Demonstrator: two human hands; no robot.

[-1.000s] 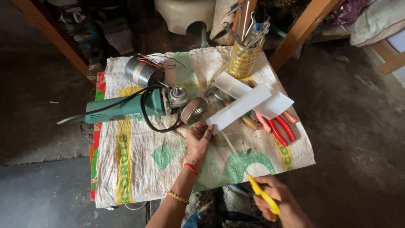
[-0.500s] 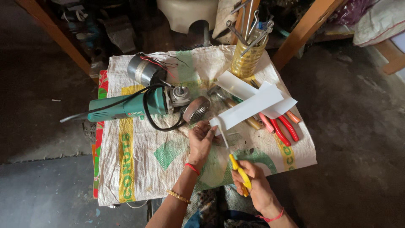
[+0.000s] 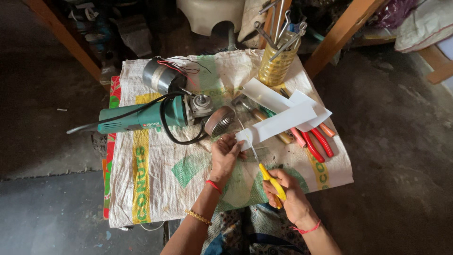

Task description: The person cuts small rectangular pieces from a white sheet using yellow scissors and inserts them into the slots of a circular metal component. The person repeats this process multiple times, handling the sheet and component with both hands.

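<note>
At the counter's near edge, left hand [image 3: 225, 158] pinches white strip [image 3: 283, 123], its long axis running far-right; right hand [image 3: 288, 196] clamps yellow-handled scissors [image 3: 265, 170], blades at the strip's near end.

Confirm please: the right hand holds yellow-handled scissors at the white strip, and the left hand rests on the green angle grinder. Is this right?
Not quite. In the head view the left hand holds the white strip, not the green angle grinder. The right hand does hold the yellow-handled scissors.
</note>
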